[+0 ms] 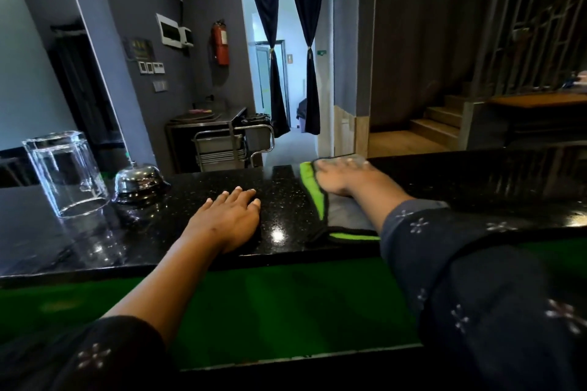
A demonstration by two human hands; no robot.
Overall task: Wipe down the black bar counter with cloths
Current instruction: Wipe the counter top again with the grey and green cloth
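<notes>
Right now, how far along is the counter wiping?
Partway, at a guess. The right hand presses the cloth flat on the black counter. The left hand rests bare on the counter. The stretch under the glass and bell probably remains.

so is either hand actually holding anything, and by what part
Nothing is gripped. The right hand lies flat, fingers straight, pressing on the far end of the cloth. The left hand rests flat on the bare counter.
</notes>
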